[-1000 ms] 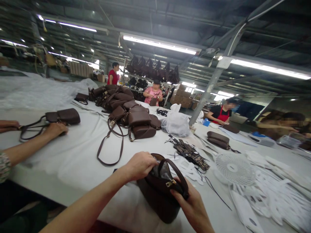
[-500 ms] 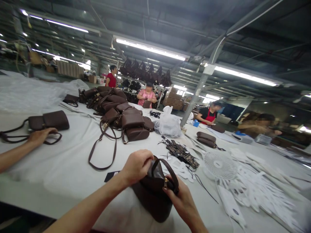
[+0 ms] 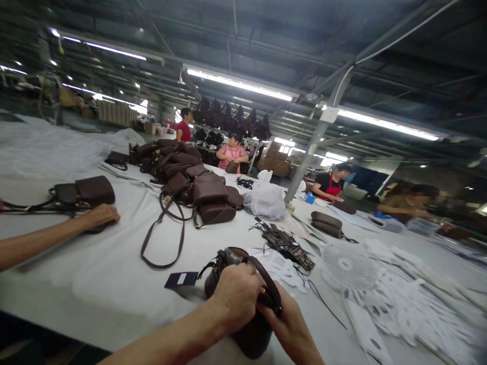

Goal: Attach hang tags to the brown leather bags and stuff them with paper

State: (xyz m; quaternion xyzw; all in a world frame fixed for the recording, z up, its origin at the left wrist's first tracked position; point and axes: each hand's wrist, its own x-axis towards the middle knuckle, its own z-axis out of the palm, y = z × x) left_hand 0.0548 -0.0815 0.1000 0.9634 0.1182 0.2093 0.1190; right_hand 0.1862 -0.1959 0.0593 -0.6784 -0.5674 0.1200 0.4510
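A dark brown handbag (image 3: 251,337) stands tilted on the table's near edge, its mouth open on the far left side. My left hand (image 3: 238,294) is closed over the bag's top, its fingers pinched at the gold zipper pull (image 3: 263,290), which they mostly hide. My right hand (image 3: 287,319) grips the bag's right end, thumb on the near side beneath the handle (image 3: 268,276). From the bag's left end hangs a black tag (image 3: 181,279) with a white label, lying on the white cloth.
Brown bags (image 3: 207,190) lie heaped mid-table, a strap loop (image 3: 162,256) trailing toward me. At left, another person's hand (image 3: 101,217) rests by a flap bag (image 3: 85,191). Black tags (image 3: 285,243), a white fan (image 3: 348,266) and white cut-outs (image 3: 422,304) lie rightward. Co-workers sit beyond.
My left hand has moved right along the bag's top to the zipper pull. The bag has turned, exposing its tag. The other person's hand has slid right beside the flap bag.
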